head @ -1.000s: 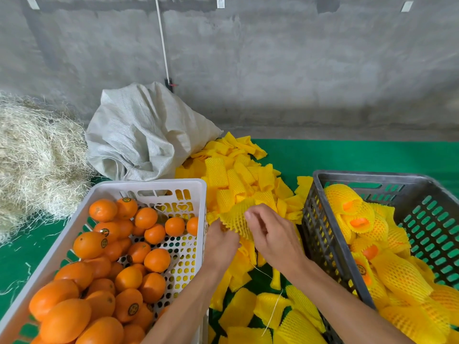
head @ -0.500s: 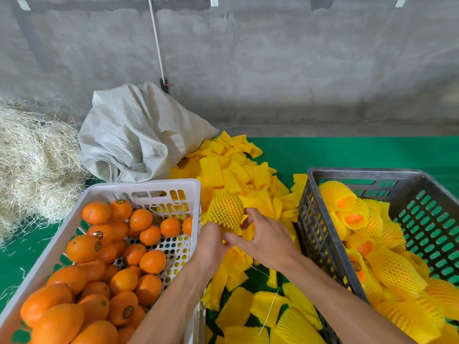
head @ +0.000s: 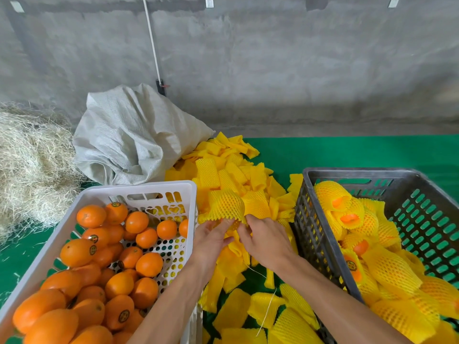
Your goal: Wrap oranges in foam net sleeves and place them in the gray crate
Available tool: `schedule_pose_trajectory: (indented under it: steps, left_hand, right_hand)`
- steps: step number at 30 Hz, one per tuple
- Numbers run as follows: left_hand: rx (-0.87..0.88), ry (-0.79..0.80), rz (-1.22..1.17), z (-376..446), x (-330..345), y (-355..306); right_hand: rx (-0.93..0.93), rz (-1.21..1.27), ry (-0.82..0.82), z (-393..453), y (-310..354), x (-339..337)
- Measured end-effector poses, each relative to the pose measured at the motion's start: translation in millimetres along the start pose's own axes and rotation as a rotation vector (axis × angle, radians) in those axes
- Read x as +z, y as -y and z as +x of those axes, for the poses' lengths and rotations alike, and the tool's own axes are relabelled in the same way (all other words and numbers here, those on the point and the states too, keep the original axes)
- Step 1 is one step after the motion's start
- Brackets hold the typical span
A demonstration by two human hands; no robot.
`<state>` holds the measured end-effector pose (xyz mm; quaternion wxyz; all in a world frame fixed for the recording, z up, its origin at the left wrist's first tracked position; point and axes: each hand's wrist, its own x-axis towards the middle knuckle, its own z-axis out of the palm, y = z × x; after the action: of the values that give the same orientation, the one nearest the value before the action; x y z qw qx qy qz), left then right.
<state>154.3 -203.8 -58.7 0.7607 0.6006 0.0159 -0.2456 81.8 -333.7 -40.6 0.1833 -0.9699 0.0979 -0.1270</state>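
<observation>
1. Hands first: the left hand [head: 213,236] and the right hand [head: 263,238] meet just in front of the pile of loose sleeves, fingers curled onto the lower edge of one foam net sleeve [head: 226,204], which bulges round above them. Both pinch the net at its open end; whether the orange inside is fully covered I cannot tell, since only mesh shows.

2. Judged from the bulge, the step in hand is finishing the wrap. To do it well, pull the open edge down evenly with both thumbs so the mesh stretches around the fruit rather than bunching on one side.

3. Keep the pull gentle. Foam net like this probably tears or springs back if tugged from one corner only.

4. Let one hand take the whole wrapped fruit before the other lets go, or it may drop into the loose sleeves [head: 238,177] heaped on the green mat between the two crates.

5. Carry it to the person's right into the gray crate [head: 323,234], which stands near the mat's right edge and already holds many wrapped oranges [head: 387,266]. Set it into a low spot, not on the heap's crest, so it will not roll.

6. Next fruit comes from the white crate [head: 139,189] on the left, where bare oranges [head: 104,276] lie piled. A thin string [head: 267,311] trails beneath the right forearm; keep it from snagging the wrist.
</observation>
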Motion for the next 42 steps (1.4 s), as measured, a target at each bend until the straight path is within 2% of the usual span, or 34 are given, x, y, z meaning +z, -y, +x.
schedule_pose_trajectory:
  steps: [3,7,14,17,19,22,25,28,33,35,38,42]
  left_hand:
    - [0.003,-0.024,-0.05,0.6,0.4,-0.7]
    - [0.056,-0.055,-0.015,0.2,1.7,-2.5]
    - [0.316,-0.093,0.252,-3.0,-3.5,-1.7]
    - [0.537,0.008,0.478,-10.5,3.2,5.3]
    - [0.594,0.141,0.536,-12.9,6.5,9.8]
    - [0.614,0.261,0.478,-10.9,5.4,8.0]
    - [0.667,0.291,0.415,-13.4,3.6,5.0]
    - [0.762,0.299,0.494,-21.8,6.6,8.3]
    - [0.716,0.274,0.654,-20.6,7.7,19.9]
    - [0.652,0.239,0.66,-16.4,5.6,22.2]
    - [0.57,0.182,0.651,-10.9,3.3,23.8]
    - [0.587,0.162,0.662,-10.0,2.4,23.6]
  right_hand:
    - [-0.12,-0.055,-0.052,-1.7,6.4,1.7]
    - [-0.141,-0.018,-0.098,-3.5,6.9,0.4]
    - [0.121,0.255,-0.09,-6.2,13.7,0.5]
    - [0.27,0.342,0.001,-3.1,12.6,-0.3]
    - [0.386,0.503,0.043,0.8,9.5,-1.6]
    - [0.461,0.74,-0.025,6.4,4.8,-7.4]
    - [0.469,0.992,-0.138,7.2,5.7,-11.3]
    - [0.529,1.22,-0.296,8.0,4.0,-17.2]
    - [0.582,1.525,-0.681,15.2,-13.2,-42.4]
    - [0.55,1.55,-0.775,15.3,-17.2,-50.8]
    - [0.49,1.452,-0.796,15.4,-15.9,-51.7]
    - [0.416,1.316,-0.656,15.3,-15.0,-35.8]
